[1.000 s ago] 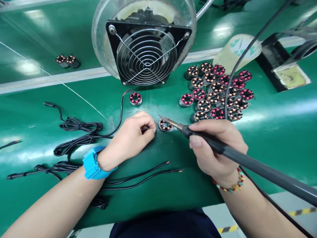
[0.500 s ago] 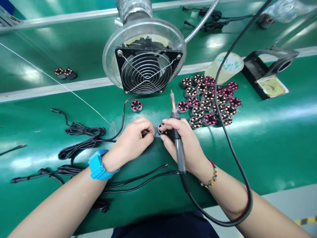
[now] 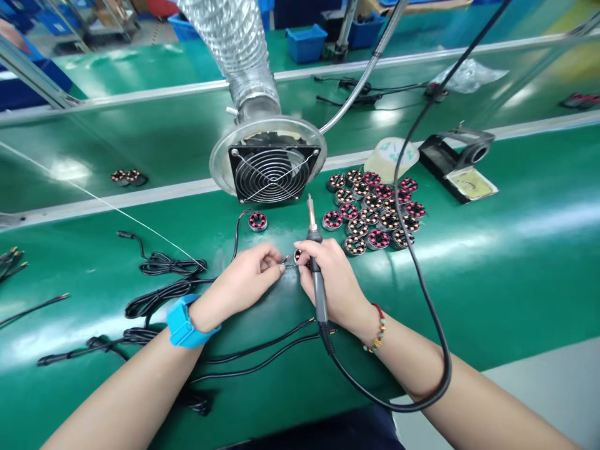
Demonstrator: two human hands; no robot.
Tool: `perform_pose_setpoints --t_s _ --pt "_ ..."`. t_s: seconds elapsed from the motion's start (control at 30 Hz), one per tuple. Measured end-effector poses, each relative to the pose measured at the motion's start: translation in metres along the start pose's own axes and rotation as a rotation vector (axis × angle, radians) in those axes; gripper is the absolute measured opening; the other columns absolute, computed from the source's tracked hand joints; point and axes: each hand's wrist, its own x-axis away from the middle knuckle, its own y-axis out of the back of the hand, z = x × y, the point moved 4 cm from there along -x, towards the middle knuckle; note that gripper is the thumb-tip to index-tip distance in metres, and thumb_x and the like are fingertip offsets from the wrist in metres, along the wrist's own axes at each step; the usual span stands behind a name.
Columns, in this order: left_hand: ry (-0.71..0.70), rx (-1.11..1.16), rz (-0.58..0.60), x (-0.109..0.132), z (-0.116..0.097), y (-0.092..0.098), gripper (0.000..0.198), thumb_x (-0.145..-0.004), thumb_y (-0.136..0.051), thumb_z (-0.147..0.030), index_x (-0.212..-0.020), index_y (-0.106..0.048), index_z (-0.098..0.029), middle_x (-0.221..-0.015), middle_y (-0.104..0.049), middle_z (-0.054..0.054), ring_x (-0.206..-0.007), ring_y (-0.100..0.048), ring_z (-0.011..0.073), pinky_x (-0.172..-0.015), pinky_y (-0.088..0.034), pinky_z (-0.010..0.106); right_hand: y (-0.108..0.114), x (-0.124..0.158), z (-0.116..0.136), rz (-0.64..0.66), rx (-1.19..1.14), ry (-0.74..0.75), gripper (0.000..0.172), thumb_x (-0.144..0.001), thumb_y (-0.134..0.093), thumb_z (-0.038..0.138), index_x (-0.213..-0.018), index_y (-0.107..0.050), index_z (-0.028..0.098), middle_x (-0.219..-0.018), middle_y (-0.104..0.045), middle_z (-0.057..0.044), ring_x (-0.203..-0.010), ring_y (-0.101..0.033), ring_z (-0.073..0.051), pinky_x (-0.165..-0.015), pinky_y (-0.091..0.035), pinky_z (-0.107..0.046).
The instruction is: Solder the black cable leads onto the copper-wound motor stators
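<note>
The left hand (image 3: pixel 248 278) pinches a thin wire (image 3: pixel 286 259) between thumb and forefinger. The right hand (image 3: pixel 335 281) grasps the iron (image 3: pixel 320 297) against its palm, while its thumb and forefinger close in around the coil (image 3: pixel 297 256), which sits just beyond the left fingertips; they partly hide it, so whether they touch it I cannot tell. A second ago the iron's tip pointed at this coil; now it stands up and away, past the right fingers. That suggests heating is paused and the right fingertips are free for handling the coil and wire, with the iron kept in hand. Beyond the left grip lies another coil with red windings (image 3: pixel 257 220), near the fan (image 3: pixel 276 175). Beyond the right grip stand grouped coils (image 3: pixel 370 215); cables (image 3: pixel 164 303) lie to the left grip's outer side.
</note>
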Motion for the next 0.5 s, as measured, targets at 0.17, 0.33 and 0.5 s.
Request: perform_pose_setpoints --t_s 0.17,0.33,0.5 --pt "0.067 0.156 0.016 0.0006 -0.0009 0.0071 0.022 -0.079 -0.054 -0.037 -0.071 -0.054 -0.016 -0.061 -0.044 -0.005 -0.055 -0.034 0.0092 -0.052 -0.026 0.024 -0.0015 0.0007 -0.0010 0.017 0.001 0.022 0.040 -0.081 -0.050 0.007 -0.120 -0.048 0.016 -0.110 -0.063 -0.012 -0.105 -0.051 -0.027 -0.086 -0.046 -0.041" --pt "0.137 0.309 -0.081 0.0007 0.0000 0.0066 0.023 -0.072 -0.060 -0.038 -0.069 -0.057 -0.015 -0.063 -0.049 -0.004 -0.056 -0.034 0.0081 -0.053 -0.026 0.023 -0.0036 0.0012 -0.0017 0.067 -0.016 -0.008 0.044 -0.078 -0.049 0.005 -0.120 -0.050 0.016 -0.104 -0.066 -0.009 -0.095 -0.053 -0.025 -0.082 -0.045 -0.040" --pt "0.131 0.262 -0.074 0.0004 -0.0002 -0.0007 0.027 -0.065 -0.068 -0.041 -0.069 -0.065 -0.014 -0.066 -0.057 -0.001 -0.063 -0.043 0.0109 -0.060 -0.034 0.023 -0.0014 0.0050 -0.0003 0.099 -0.035 0.004 0.042 -0.080 -0.049 0.008 -0.121 -0.051 0.014 -0.104 -0.065 -0.010 -0.095 -0.052 -0.024 -0.085 -0.044 -0.040"
